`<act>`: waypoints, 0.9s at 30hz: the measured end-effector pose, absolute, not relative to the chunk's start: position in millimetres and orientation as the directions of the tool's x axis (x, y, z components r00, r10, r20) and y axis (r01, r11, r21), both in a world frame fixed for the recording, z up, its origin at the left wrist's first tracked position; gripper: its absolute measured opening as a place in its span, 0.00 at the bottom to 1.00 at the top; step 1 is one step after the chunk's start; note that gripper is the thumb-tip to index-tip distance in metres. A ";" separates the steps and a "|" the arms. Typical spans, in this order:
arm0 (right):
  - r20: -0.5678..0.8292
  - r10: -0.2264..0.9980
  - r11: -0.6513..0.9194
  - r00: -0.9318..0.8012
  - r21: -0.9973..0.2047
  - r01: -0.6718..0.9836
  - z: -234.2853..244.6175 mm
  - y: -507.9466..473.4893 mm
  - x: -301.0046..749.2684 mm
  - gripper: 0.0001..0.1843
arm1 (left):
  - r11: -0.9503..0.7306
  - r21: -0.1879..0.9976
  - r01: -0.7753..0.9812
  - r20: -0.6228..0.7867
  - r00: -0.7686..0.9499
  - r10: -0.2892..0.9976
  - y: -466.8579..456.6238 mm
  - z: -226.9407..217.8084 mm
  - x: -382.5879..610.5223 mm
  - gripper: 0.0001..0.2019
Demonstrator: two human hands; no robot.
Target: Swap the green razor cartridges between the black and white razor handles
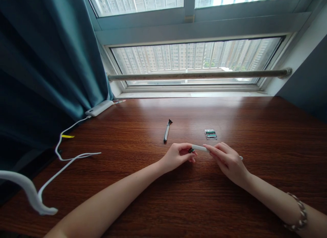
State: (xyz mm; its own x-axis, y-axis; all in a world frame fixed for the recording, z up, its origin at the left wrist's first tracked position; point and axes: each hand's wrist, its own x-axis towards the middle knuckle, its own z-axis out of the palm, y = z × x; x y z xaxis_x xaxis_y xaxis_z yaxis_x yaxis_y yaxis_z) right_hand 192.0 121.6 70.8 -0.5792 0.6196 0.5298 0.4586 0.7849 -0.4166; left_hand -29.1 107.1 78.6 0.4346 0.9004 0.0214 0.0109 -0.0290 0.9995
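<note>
One white handle [200,148] is held above the table [143,204], near the middle and just in front of the person, tilted slightly down toward the right. The left hand [178,154] pinches one small dark green piece [191,150] at the handle's left end, wrist bent, forearm reaching in diagonally. The right hand [228,159] grasps the handle between thumb and fingers, palm down, its forearm angled in from the lower right with one bracelet [303,214]. Just beyond the right hand lies one clear case [211,134] containing two dark green strips. One grey-and-black razor [167,131] lies beyond the left hand. Farther left, near one blue curtain [58,54], sits one white oblong device [99,108] with a cable [58,146] attached.
</note>
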 end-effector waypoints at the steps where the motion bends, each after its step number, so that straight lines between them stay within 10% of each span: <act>1: 0.520 0.616 0.788 -0.591 -0.422 0.450 70.9 121.3 192.1 0.21 | -0.025 1.000 0.019 0.014 0.434 0.901 106.7 78.4 -29.4 0.11; 10: 0.507 0.712 0.698 -0.486 -0.583 0.416 73.1 121.3 190.6 0.17 | -0.058 0.996 0.069 0.019 0.462 0.887 103.4 77.4 -29.4 0.16; 27: 0.527 0.589 0.808 -0.613 -0.390 0.441 74.8 119.8 191.7 0.21 | -0.347 0.924 0.161 0.255 0.417 0.872 106.2 83.1 -32.3 0.15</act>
